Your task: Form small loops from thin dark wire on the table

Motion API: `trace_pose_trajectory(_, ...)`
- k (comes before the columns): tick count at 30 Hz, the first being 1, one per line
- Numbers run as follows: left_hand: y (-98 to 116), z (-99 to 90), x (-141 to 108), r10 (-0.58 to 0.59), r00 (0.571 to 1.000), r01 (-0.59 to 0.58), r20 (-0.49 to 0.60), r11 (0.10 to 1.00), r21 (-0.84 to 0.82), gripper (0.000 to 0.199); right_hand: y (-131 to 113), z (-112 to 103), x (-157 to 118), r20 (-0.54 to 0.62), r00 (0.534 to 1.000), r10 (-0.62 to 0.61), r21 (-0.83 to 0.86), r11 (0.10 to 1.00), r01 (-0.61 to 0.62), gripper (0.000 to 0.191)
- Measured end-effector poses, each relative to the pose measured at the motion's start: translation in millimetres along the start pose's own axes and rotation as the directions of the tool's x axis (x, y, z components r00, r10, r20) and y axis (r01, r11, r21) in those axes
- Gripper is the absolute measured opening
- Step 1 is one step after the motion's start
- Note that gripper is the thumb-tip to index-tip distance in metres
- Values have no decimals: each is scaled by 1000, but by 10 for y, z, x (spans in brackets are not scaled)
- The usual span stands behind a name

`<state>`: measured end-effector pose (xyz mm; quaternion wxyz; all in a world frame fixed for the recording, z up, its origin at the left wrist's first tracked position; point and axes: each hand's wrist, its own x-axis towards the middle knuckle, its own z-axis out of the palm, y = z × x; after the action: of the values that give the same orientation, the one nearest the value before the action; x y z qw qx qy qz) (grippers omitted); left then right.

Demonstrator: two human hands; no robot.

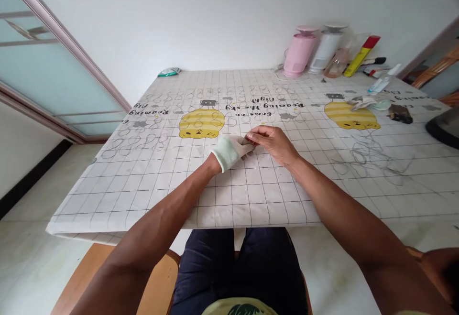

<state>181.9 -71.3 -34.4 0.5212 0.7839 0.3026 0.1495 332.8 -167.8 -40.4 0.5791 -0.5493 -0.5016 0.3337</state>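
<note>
My left hand [237,147] wears a pale glove with a light green cuff, and its fingers are pressed together. Bare and pinching, my right hand [272,143] meets it fingertip to fingertip just above the table's near middle. Whatever sits between the fingers is too small or hidden to make out. Beyond both hands, many thin grey loops [201,121], some shaped like figure eights, lie in rows across the cloth. To the right of my right hand, a loose tangle of thin grey strand [373,159], wire or thread, spreads over the table.
A checked tablecloth [161,186] covers the table. Along the wall stand a pink device [299,52], a white device [324,49], a clear bottle [337,62] and a yellow can with a red cap [362,57]. A cloth glove [371,102] and a dark block [400,114] lie at right.
</note>
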Motion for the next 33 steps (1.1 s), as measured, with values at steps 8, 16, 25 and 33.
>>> trace_pose_trajectory(8, 36, -19, -43, -34, 999, 34, 5, 999, 17, 25, -8, -64, 3, -76, 997, 23, 62, 998, -18, 23)
trace_pose_trajectory(16, 32, -25, -29, -71, 997, 72, 31, 996, -59, 22, -12, -97, -5, -84, 995, 57, 175, 984, -41, 36)
trace_pose_trajectory(25, 37, -223, -64, -118, 976, 170, 184, 940, -295, 16, -134, -67, -24, -64, 996, 61, 238, 970, -45, 45)
trace_pose_trajectory(33, 121, -301, -108, -139, 981, 180, 137, 915, -361, 20, -129, -88, -32, -72, 997, -27, 211, 977, 41, 44)
